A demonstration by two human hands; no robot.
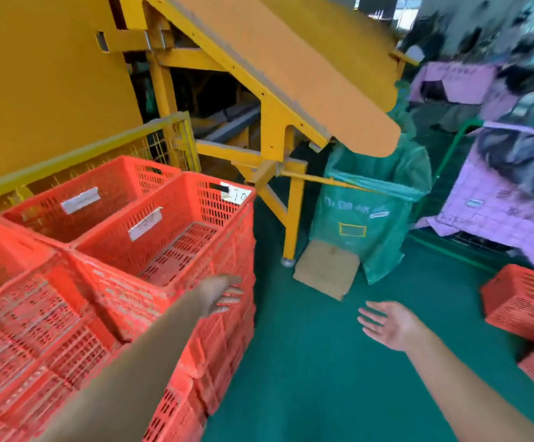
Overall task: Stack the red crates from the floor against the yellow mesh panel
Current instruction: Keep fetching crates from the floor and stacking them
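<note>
Red stacked crates [170, 237] already stand by the yellow mesh panel [151, 145], loose crates [520, 301] wait on the floor [307, 362], and the left hand [221, 293] and right hand [390, 327] are empty, fingers spread.

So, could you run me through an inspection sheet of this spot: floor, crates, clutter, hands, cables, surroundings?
Surface: green floor.
Job's things: red crates stacked beside the yellow mesh panel; more crates on the floor at right.
Clutter: cardboard sheet beside a green bag.
Hands: left hand open at the stack's corner; right hand open over the floor, holding nothing.
Cables: nothing seen.
Surroundings: yellow machine; purple-covered loads behind.
</note>
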